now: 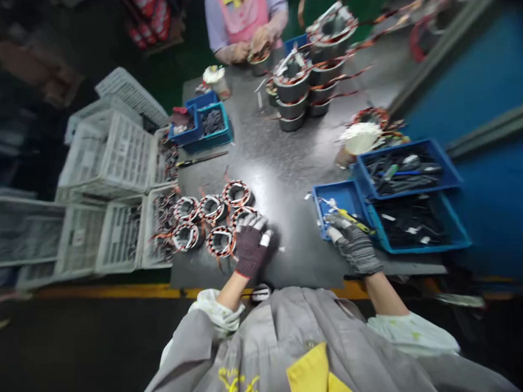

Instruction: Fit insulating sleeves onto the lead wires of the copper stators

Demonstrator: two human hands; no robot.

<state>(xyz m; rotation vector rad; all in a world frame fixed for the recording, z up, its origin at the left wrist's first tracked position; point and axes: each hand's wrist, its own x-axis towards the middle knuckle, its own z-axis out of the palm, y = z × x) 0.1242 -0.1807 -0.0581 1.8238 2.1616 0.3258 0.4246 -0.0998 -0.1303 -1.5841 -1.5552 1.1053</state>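
Note:
My left hand (251, 245), in a dark maroon glove with white fingertips, reaches over a wire-wound stator ring (244, 215). Its fingers lie at the near rim, with the thumb out to the right, apart from the ring. Several similar stators, such as this one (220, 241), stand in a cluster to its left, white and orange round their tops. My right hand (353, 244), in a grey glove, is at a shallow blue tray (336, 191). A yellow-handled tool (350, 216) lies along its fingers; blur hides whether they grip it.
Blue bins of dark parts (408, 168) stand on the right. Stacked larger stators (291, 98) with long copper leads occupy the far side, near a person in a pink apron (251, 19). White plastic crates (122, 143) line the left edge. A long thin tool (202, 159) lies at left.

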